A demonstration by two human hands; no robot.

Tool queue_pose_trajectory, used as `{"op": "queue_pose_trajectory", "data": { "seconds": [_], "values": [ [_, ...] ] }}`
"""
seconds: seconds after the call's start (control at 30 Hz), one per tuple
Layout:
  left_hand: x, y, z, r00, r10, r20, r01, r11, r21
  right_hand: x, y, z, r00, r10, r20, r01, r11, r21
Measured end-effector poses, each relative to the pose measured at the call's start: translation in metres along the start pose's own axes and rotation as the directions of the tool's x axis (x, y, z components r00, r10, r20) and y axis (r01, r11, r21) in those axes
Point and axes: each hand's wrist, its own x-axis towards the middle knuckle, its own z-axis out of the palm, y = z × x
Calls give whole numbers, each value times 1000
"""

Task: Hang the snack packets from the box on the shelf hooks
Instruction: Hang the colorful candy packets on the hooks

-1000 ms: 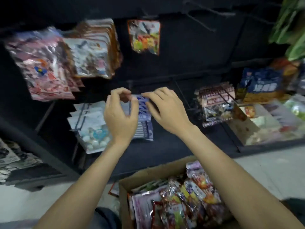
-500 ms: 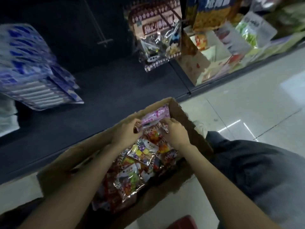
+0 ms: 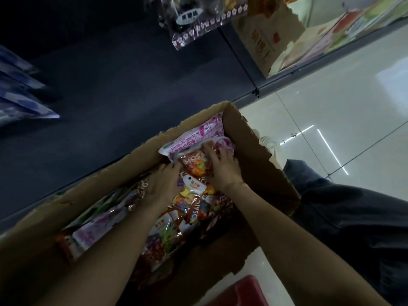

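A dark shelf [image 3: 114, 89] fills the top of the view, and a pale tiled floor [image 3: 331, 111] lies to the right of it. A big brown cardboard box [image 3: 249, 138] sits low in front of the shelf, open at the top and full of shiny snack packets [image 3: 192, 208]. Most of the packets still lie in the box, in a loose pile. At the far end of the box lies a pink and white packet [image 3: 198, 135], and just below it an orange packet [image 3: 195, 165] with bright sweets inside. Both hands are down in the box. The right hand [image 3: 223, 167] lies on the orange packet, with its fingers [image 3: 209, 151] curled over the packet's top edge, so it looks like it is gripping it. The left hand [image 3: 163, 182] rests on the pile beside that packet, its fingers reaching under the edge; whether they are gripping anything I cannot tell. This looks like the picking step: choosing one packet to lift out. Next, the packet needs to come free of the pile without dragging others along, then go up to a hook. Only the bottom of a clear hanging bag [image 3: 198, 25] shows up there, so the hooks are out of sight.
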Motion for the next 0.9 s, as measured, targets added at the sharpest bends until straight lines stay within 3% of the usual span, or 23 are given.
{"op": "queue_pose_trajectory", "data": {
  "seconds": [0.13, 0.27, 0.4, 0.43, 0.5, 0.6, 0.67, 0.77, 0.83, 0.9],
  "values": [
    [4, 7, -8, 990, 60, -126, -71, 994, -82, -3, 3, -4, 996, 77, -34, -74, 995, 68],
    [11, 18, -15, 981, 58, -184, -88, 984, -157, -11, 3, -12, 984, 138, -112, -141, 990, -22],
    [8, 17, -18, 986, -16, -167, -35, 953, -302, -2, -1, -31, 990, 19, -142, 3, 988, 154],
    [5, 15, -19, 985, -42, -164, -15, 944, -330, 0, -3, -35, 991, -22, -130, 39, 991, 130],
    [1, 10, -20, 983, -61, -171, 6, 952, -306, 2, -7, -38, 989, -85, -122, 73, 993, -97],
    [-5, 6, -24, 977, -91, -195, 49, 976, -213, -6, -6, -36, 984, -44, -173, -12, 951, -310],
    [-8, 4, -26, 970, -133, -204, 91, 975, -204, -21, -4, -36, 967, 27, -255, -82, 975, -205],
    [-12, 1, -27, 962, -176, -207, 130, 967, -218, -51, -5, -43, 906, 112, -408, -52, 987, 155],
    [-15, 0, -27, 959, -181, -217, 131, 965, -225, -66, -8, -48, 856, 198, -477, -5, 927, 376],
    [-18, 1, -28, 957, -188, -223, 127, 957, -262, -71, -10, -45, 858, 296, -419, -25, 839, 543]
  ]
}}
